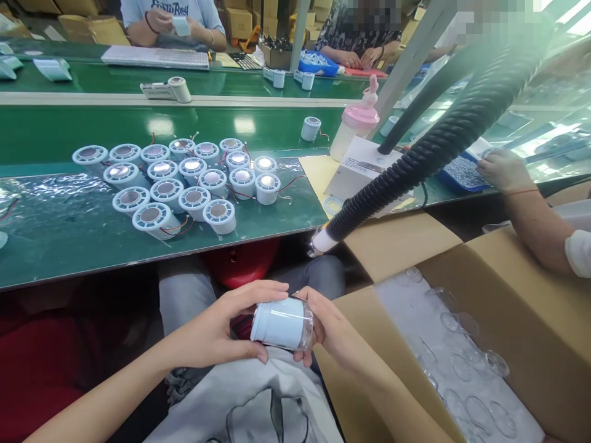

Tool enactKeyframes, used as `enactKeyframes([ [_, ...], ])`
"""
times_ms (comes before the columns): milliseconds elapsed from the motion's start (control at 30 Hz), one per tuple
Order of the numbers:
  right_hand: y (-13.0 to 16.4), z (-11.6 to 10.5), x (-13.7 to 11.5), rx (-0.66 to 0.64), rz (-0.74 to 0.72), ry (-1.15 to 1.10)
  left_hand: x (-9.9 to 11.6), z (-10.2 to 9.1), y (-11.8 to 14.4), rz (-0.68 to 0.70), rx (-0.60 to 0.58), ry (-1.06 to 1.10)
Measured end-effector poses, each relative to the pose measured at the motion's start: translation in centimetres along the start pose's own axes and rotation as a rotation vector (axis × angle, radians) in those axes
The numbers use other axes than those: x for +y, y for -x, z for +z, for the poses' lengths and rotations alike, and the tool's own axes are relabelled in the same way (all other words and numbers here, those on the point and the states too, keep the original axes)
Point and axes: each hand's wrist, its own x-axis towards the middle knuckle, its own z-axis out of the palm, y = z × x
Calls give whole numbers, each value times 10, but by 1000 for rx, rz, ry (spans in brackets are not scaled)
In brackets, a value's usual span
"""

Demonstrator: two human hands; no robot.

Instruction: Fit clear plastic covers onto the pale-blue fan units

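A light blue plastic cylinder (279, 323) lies on its side above my lap, with a clear plastic cover (308, 325) around its right end. My left hand (242, 320) is closed around the cylinder's left part, thumb below and fingers on top. At the other end, my right hand (318, 320) grips the clear cover; some of its fingers are hidden behind it. On the table ahead stand several similar light blue cylinders (219, 215), with round metallic centres on top and thin red and black wires.
An open cardboard box (438, 375) with several clear covers stands at the right. A black corrugated hose (397, 178) slants down to the table edge. A pink-lidded bottle (355, 126) stands behind a white box (357, 169). A co-worker's hand (503, 169) is at a blue tray.
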Motion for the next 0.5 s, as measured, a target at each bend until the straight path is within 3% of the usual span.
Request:
enactKeyframes([
  [500, -4, 2, -2, -211, 461, -259, 6, 4, 1, -72, 17, 56],
])
